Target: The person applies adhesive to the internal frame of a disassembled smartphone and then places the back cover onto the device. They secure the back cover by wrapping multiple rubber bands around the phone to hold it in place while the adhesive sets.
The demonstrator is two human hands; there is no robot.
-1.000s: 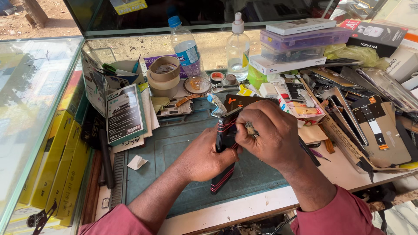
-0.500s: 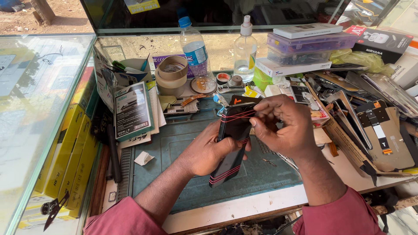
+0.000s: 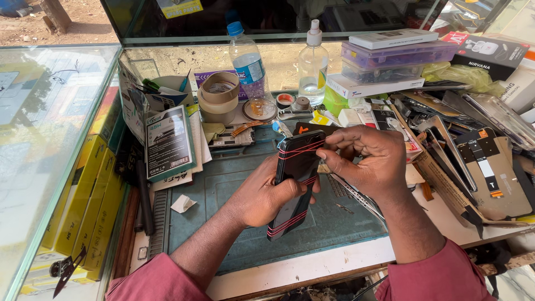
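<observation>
Head camera, workbench, midday.

— What's in your hands?

— A black slab-shaped smartphone bound with thin red rubber bands. My left hand is wrapped around its middle, holding it tilted above the teal rubber work mat. My right hand pinches narrowly at the top edge, fingertips on a band there.

— What changed in the last second?

— The phone has come up from lying low over the mat to nearly upright, and bands now cross both ends. I'd judge the binding is close to finished.

— And around you?

— Rolls of tan masking tape, a clear plastic water bottle with a blue cap, a clear spray bottle.
</observation>
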